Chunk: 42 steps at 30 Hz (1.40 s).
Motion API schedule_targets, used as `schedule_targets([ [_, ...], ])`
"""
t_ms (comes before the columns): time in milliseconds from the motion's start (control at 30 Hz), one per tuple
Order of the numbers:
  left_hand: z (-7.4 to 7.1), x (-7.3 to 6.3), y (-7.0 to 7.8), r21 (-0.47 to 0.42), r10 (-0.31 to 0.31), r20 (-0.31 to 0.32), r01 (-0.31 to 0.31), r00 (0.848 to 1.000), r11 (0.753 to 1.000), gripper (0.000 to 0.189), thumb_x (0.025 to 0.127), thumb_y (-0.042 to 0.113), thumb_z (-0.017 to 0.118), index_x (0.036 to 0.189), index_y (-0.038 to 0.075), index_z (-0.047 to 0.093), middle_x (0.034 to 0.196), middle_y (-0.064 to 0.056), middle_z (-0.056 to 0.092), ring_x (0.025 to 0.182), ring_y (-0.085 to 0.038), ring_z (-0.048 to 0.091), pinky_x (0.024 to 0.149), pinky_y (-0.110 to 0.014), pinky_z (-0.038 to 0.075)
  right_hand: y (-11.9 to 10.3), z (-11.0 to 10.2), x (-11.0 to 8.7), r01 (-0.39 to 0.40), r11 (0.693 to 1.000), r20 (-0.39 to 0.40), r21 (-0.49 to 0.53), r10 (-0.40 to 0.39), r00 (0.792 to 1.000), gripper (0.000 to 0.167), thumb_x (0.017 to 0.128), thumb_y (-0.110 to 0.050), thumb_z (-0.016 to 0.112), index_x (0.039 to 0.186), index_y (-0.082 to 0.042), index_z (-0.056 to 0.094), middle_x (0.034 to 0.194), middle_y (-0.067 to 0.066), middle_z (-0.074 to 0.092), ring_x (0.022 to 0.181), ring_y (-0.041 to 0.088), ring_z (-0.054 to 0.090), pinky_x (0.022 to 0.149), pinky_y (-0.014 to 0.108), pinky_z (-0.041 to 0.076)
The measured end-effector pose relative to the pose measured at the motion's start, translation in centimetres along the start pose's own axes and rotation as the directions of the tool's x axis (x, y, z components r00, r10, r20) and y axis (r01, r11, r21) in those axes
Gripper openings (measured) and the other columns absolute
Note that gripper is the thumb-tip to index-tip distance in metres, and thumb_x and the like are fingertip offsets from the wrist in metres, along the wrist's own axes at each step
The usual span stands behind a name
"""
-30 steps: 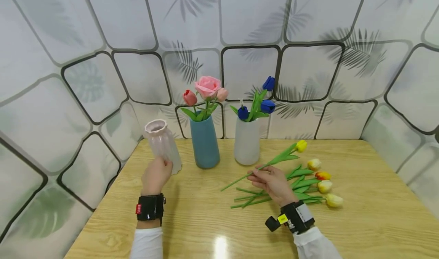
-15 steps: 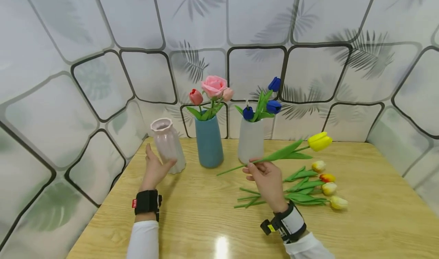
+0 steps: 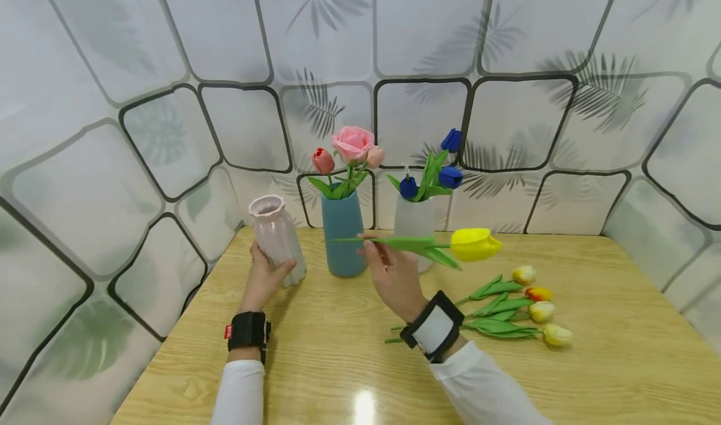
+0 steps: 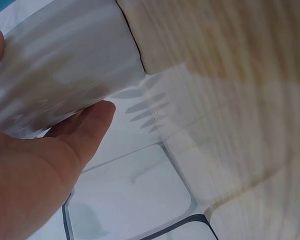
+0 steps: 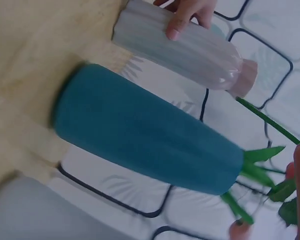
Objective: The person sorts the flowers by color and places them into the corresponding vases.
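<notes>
My left hand (image 3: 265, 278) holds the pale pink ruffled-rim vase (image 3: 277, 234) low on its body, thumb on the near right side and fingers round the left. In the left wrist view the glossy ribbed vase (image 4: 65, 65) lies between thumb and fingers. A yellow tulip (image 3: 474, 245) is pinched by its green stem in my right hand (image 3: 397, 284), held level above the table. Its bare stem end points left, across the front of the blue vase (image 3: 340, 215). The right wrist view has the stem (image 5: 267, 120) near the pink vase's mouth.
Pink flowers (image 3: 353, 143) stand in the blue vase, and blue tulips (image 3: 450, 177) in the white vase (image 3: 414, 218) beside it. Several white, yellow and orange tulips (image 3: 501, 330) lie on the wooden table (image 3: 321, 356) at the right. A patterned curtain (image 3: 417, 43) hangs behind.
My right hand has lifted the yellow tulip from above the pile and carried it left, past the white vase. My left hand let its grip loosen, then closed round the pink vase again.
</notes>
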<state>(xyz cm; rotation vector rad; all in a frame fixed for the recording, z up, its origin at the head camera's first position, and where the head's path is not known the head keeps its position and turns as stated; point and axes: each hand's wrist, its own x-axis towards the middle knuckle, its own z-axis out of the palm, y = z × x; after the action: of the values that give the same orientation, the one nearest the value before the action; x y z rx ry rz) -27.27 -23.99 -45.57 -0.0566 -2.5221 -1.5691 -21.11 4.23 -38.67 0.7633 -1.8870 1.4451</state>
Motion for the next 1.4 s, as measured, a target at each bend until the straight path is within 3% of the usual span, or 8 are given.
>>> schedule_targets([
  [133, -0.2, 0.0, -0.1, 0.009, 0.000, -0.001, 0.000, 1.000, 1.000, 0.100, 0.095, 0.018, 0.069, 0.155, 0.002, -0.009, 0.154, -0.035, 0.020, 0.142, -0.047, 0.026, 0.116, -0.058, 0.023, -0.7, 1.7, 2.3, 0.139, 0.990, 0.113, 0.012, -0.139, 0.984, 0.025, 0.099, 0.004, 0.054, 0.123, 0.000, 0.061, 0.094, 0.014, 0.071, 0.083, 0.022, 0.072, 0.061, 0.024, 0.054],
  [267, -0.2, 0.0, 0.0, 0.018, 0.004, -0.008, -0.004, 1.000, 1.000, 0.099, 0.094, 0.017, 0.070, 0.154, 0.000, -0.007, 0.152, -0.035, 0.023, 0.141, -0.046, 0.029, 0.116, -0.057, 0.023, -1.4, 2.9, 3.9, 0.115, 0.993, 0.221, 0.028, -0.119, 0.968, 0.028, 0.102, -0.002, 0.051, 0.130, -0.002, 0.058, 0.095, 0.010, 0.067, 0.084, 0.018, 0.066, 0.072, 0.023, 0.052],
  [533, -0.1, 0.3, 0.1, 0.055, 0.011, -0.009, -0.011, 1.000, 0.998, 0.099, 0.094, 0.018, 0.070, 0.155, 0.002, -0.006, 0.153, -0.034, 0.022, 0.142, -0.047, 0.028, 0.115, -0.059, 0.023, -1.2, 4.9, 5.5, 0.252, 0.967, 0.163, 0.032, -0.254, 0.953, 0.030, 0.104, -0.013, 0.052, 0.130, -0.001, 0.060, 0.115, 0.013, 0.070, 0.080, 0.013, 0.067, 0.074, 0.020, 0.054],
  [633, -0.1, 0.4, 0.1, 0.056, 0.019, -0.005, -0.019, 1.000, 0.998, 0.099, 0.094, 0.018, 0.070, 0.155, 0.001, -0.006, 0.153, -0.034, 0.023, 0.141, -0.048, 0.029, 0.115, -0.059, 0.024, -1.2, 5.3, 5.9, 0.169, 0.956, 0.240, 0.239, -0.226, 0.944, 0.034, 0.107, -0.015, 0.046, 0.133, 0.006, 0.055, 0.127, 0.021, 0.063, 0.095, 0.022, 0.068, 0.094, 0.028, 0.052],
  [700, -0.1, 0.3, 0.1, 0.055, 0.018, -0.004, -0.018, 1.000, 0.998, 0.099, 0.094, 0.019, 0.070, 0.155, 0.001, -0.006, 0.153, -0.034, 0.023, 0.141, -0.047, 0.029, 0.115, -0.058, 0.024, -1.4, 5.6, 6.3, 0.080, 0.964, 0.327, 0.254, -0.164, 0.931, 0.034, 0.107, -0.013, 0.045, 0.135, 0.005, 0.052, 0.132, 0.021, 0.060, 0.109, 0.025, 0.065, 0.103, 0.030, 0.047],
  [800, -0.1, 0.3, 0.0, 0.055, 0.023, -0.003, -0.023, 1.000, 0.998, 0.099, 0.094, 0.019, 0.069, 0.155, 0.002, -0.006, 0.153, -0.034, 0.021, 0.141, -0.047, 0.028, 0.116, -0.058, 0.023, -2.0, 6.0, 7.0, 0.012, 0.994, 0.431, 0.112, -0.060, 0.900, 0.033, 0.103, -0.003, 0.050, 0.135, 0.000, 0.053, 0.137, 0.015, 0.059, 0.120, 0.024, 0.060, 0.106, 0.027, 0.043],
  [1000, -0.2, 0.2, -0.2, 0.055, 0.010, 0.021, -0.011, 1.000, 0.998, 0.098, 0.095, 0.022, 0.070, 0.155, 0.004, -0.006, 0.155, -0.032, 0.021, 0.143, -0.044, 0.028, 0.117, -0.055, 0.023, -2.5, 7.3, 8.5, 0.116, 0.978, 0.488, -0.175, -0.016, 0.873, 0.029, 0.102, -0.004, 0.053, 0.130, -0.002, 0.060, 0.124, 0.013, 0.067, 0.104, 0.019, 0.064, 0.092, 0.026, 0.051],
  [1400, -0.7, 0.0, 0.6, 0.076, -0.061, 0.103, 0.054, 0.993, 0.996, 0.103, 0.089, 0.030, 0.076, 0.153, 0.003, 0.000, 0.152, -0.033, 0.029, 0.140, -0.042, 0.035, 0.113, -0.056, 0.031, -2.0, 8.4, 8.9, 0.079, 0.974, 0.477, -0.210, 0.032, 0.878, 0.024, 0.104, -0.004, 0.048, 0.124, 0.002, 0.060, 0.117, 0.015, 0.066, 0.105, 0.023, 0.061, 0.091, 0.030, 0.052],
])
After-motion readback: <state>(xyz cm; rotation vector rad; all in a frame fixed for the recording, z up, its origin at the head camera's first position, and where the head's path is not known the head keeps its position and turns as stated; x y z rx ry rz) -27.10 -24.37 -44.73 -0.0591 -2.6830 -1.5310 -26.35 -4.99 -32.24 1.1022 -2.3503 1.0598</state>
